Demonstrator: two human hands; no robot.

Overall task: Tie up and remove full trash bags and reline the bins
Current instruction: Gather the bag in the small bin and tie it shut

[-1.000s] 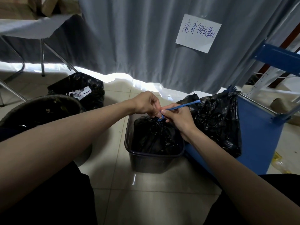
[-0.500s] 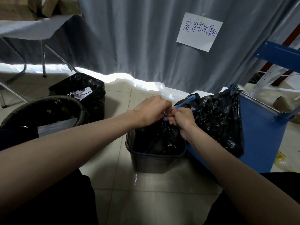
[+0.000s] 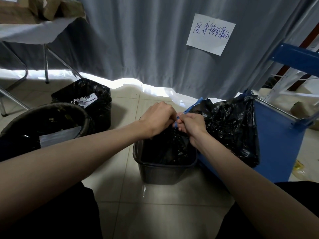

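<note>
Fingers (image 3: 170,120): those of both hands are curled tight at the gathered neck of the black trash bag (image 3: 170,147); a blue drawstring (image 3: 175,124) is pinched between them.
Left hand (image 3: 158,119): closed over the bag neck from the left, knuckles upward; its fingertips are hidden behind the knuckles.
Right hand (image 3: 191,124): closed on the drawstring from the right, touching the left hand.
Drawstring: a blue strip is seen running up and to the right from the hands toward the neighbouring bag; which bag it belongs to cannot be told.
Trash bag: seated inside the small dark bin (image 3: 164,171), its neck drawn up above the rim.
Small bin: placed on the tiled floor (image 3: 155,213), directly in front of the person, between the forearms.
Second black bag (image 3: 231,130): hung on the blue cart (image 3: 278,144), just beside the small bin on its right.
Round bin (image 3: 44,121): located to the left, dark-lined, with debris and a grey sheet visible inside.
Lined bin (image 3: 86,99): located behind the round bin, with white paper scraps on top.
Curtain (image 3: 146,40): grey, hung behind the bins; a handwritten paper sign (image 3: 210,34) is fixed to it.
Table (image 3: 31,31): positioned at upper left, covered in white, with cardboard boxes on it.
</note>
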